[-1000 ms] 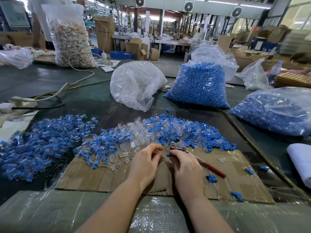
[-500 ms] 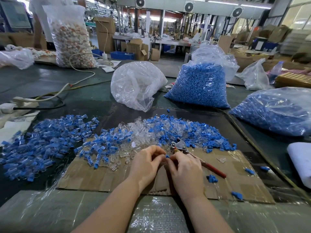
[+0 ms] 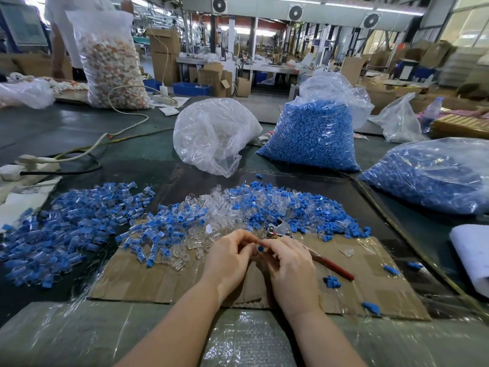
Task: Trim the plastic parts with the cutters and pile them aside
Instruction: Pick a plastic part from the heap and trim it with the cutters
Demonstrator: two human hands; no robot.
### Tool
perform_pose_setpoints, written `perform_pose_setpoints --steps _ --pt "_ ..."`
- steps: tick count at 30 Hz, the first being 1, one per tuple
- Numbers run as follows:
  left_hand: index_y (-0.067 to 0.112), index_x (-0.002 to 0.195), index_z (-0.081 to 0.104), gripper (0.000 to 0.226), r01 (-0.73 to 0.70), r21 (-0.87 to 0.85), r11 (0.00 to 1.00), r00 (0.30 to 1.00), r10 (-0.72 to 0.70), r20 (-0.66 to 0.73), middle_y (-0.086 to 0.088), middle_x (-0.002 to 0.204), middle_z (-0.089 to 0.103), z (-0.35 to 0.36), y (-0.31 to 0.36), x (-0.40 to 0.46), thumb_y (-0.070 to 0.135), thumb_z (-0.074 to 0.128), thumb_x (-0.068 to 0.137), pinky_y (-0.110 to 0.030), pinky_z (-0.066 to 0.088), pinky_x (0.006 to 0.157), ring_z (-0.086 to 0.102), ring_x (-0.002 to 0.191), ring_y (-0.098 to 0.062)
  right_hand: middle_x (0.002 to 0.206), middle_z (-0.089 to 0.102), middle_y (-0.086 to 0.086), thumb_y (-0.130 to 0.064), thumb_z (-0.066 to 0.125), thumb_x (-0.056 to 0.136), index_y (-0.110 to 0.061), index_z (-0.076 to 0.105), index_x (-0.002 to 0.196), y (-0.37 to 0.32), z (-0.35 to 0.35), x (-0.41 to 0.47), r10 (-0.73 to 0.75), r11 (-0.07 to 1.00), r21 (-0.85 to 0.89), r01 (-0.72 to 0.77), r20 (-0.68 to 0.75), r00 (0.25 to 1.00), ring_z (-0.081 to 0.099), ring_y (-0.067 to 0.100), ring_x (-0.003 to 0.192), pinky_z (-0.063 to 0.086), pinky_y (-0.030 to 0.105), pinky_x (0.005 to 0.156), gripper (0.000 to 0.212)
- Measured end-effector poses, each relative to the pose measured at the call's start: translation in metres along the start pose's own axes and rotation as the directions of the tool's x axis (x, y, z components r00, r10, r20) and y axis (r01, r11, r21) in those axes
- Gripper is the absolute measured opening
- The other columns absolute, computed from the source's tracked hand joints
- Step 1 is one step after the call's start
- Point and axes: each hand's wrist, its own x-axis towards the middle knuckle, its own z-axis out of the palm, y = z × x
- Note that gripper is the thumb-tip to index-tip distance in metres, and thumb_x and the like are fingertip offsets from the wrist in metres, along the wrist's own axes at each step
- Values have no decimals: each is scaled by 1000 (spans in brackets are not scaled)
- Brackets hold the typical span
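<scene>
My left hand (image 3: 229, 256) and my right hand (image 3: 288, 263) meet over the cardboard sheet (image 3: 148, 279), fingers curled, pinching one small blue plastic part (image 3: 261, 248) between them. The red-handled cutters (image 3: 321, 259) pass under my right hand, with the metal head (image 3: 279, 230) sticking out beyond the fingers. A mixed heap of clear and blue parts (image 3: 264, 205) lies just past my hands. A second pile of blue-and-clear parts (image 3: 71, 221) spreads out to the left.
A clear bag (image 3: 214, 133), a full bag of blue parts (image 3: 315, 133) and another (image 3: 434, 176) stand behind the heap. Loose blue parts (image 3: 333, 282) dot the cardboard at right. A power strip and cables (image 3: 39, 162) lie far left. White foam (image 3: 473, 258) sits at right.
My hands have closed together: the right hand moved left to meet the left, and the blue part now shows between the fingertips. The cutters have stayed under my right hand.
</scene>
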Motion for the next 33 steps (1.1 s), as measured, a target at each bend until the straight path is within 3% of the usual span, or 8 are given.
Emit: perform_pose_setpoints --steps 9,14,16,19,22,27,30,33 --pt "30 79 61 18 7 -1 1000 1000 -7 -10 11 73 64 0 2 0 13 65 84 -9 43 60 55 64 2 88 66 -4 -21 70 83 -18 72 97 0 0 1 -3 1000 -3 3 16 1000 60 21 86 47 38 78 15" --pt "23 81 63 10 15 -22 1000 1000 -16 -17 8 75 64 0 2 1 14 68 83 -7 43 61 55 65 1 103 63 -2 -23 69 83 -18 66 112 -5 -6 0 17 996 -87 -17 8 1000 57 20 100 42 36 88 29" --pt "20 80 63 10 34 -63 997 999 -36 -25 4 74 65 0 2 2 12 68 82 -11 46 63 58 66 -3 114 60 1 -31 67 84 -18 60 121 -6 -9 0 92 974 -204 -95 -24 995 53 22 109 39 38 91 40" --pt "17 81 63 10 76 -125 989 997 -78 -14 -1 75 65 0 3 2 8 66 84 -17 51 65 62 69 -8 140 40 4 -58 45 89 -19 30 142 2 -17 3 358 842 -459 -282 86 930 34 23 130 27 41 105 68" --pt "12 80 62 13 109 -233 966 993 -116 -17 -3 70 61 0 6 3 0 64 84 -8 44 54 57 56 5 147 31 4 -69 33 86 -16 13 148 14 -23 5 495 762 -566 -313 199 846 29 25 134 21 49 109 84" --pt "10 84 63 7 153 -286 946 985 -168 -30 -3 71 61 -1 7 7 2 64 84 -9 45 53 59 58 3 140 38 4 -53 34 95 -16 25 143 15 -22 2 381 751 -632 -190 180 907 37 24 126 31 40 103 61" --pt "11 84 62 8 215 -360 908 972 -235 -14 -8 78 64 -3 8 10 3 63 85 -13 49 55 62 67 -10 128 47 5 -40 36 98 -17 43 124 10 -27 7 332 753 -643 -140 187 925 44 22 114 39 31 88 36" --pt "6 89 63 4 248 -440 863 960 -280 -8 -6 75 67 -7 10 14 4 62 86 -14 49 49 62 60 -9 118 50 4 -42 33 99 -18 46 112 6 -38 14 290 802 -588 -109 222 931 47 20 105 40 29 82 31"
